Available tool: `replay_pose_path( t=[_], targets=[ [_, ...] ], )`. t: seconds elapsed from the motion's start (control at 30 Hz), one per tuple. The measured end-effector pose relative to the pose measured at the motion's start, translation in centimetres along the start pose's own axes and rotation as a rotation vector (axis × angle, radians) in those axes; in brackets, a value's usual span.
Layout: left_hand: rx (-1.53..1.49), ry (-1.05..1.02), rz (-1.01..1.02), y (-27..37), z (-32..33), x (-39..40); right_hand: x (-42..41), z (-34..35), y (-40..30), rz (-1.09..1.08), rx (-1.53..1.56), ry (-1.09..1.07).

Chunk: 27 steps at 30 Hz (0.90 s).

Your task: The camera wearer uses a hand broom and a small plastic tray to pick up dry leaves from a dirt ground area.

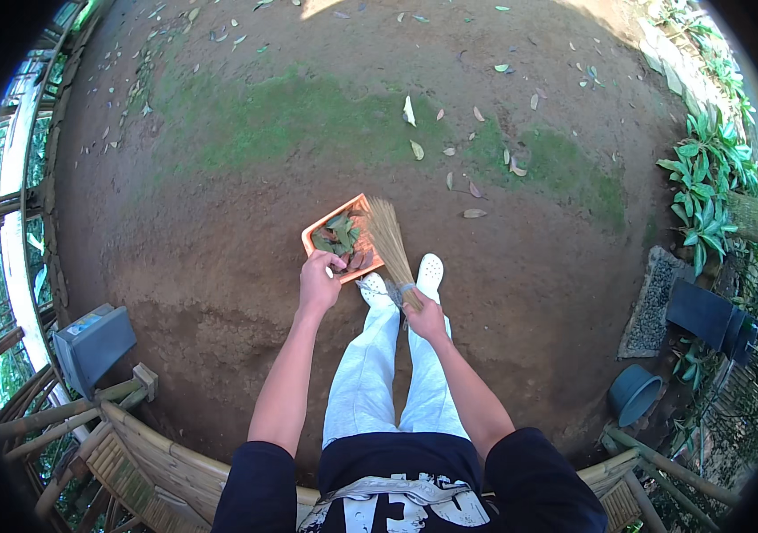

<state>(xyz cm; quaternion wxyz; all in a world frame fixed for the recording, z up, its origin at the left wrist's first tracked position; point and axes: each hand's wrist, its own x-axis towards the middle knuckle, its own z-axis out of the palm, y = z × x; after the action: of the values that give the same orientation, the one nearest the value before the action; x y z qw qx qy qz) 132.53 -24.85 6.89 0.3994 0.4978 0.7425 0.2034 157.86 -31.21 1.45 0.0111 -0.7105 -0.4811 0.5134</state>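
An orange dustpan (308,238) holds green and brown dry leaves (341,233) just above the dirt ground. My left hand (320,281) is at its near left edge, fingers curled; a small white part shows beside the fingertips, and how the hand meets the pan is partly hidden. My right hand (427,314) is closed around the bound end of a stick broom (389,240). The broom's bristles fan out away from me, along the dustpan's right side. Below the pan and broom are my white clogs (430,273).
Scattered leaves (417,150) lie on the mossy dirt ahead. Bamboo seating (172,460) is close behind me. A grey case (94,346) stands at the left; a round basin (633,394), a stone slab (647,303) and leafy plants (702,193) line the right.
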Motion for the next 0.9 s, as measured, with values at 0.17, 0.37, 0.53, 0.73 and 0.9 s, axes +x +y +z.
replay_pose_path(
  t=[0.17,0.37,0.53,0.73,0.9],
  targets=[
    [0.024,0.107,-0.015,2.4,0.9,1.4,1.5,-4.0,-1.6,0.075,0.017,0.108],
    [0.036,0.081,-0.074,5.8,2.2,4.9,7.1,-9.2,-2.4,0.028,-0.023,0.221],
    [-0.001,0.134,-0.19,4.4,3.5,6.4,12.0,-10.6,-5.2,0.038,-0.141,0.133],
    [-0.012,0.144,-0.146,5.5,5.4,8.2,18.3,-10.1,-4.7,0.05,-0.273,0.015],
    [-0.014,0.149,-0.176,5.9,5.5,9.0,17.7,-8.3,-4.4,0.019,-0.351,-0.154]
  ],
)
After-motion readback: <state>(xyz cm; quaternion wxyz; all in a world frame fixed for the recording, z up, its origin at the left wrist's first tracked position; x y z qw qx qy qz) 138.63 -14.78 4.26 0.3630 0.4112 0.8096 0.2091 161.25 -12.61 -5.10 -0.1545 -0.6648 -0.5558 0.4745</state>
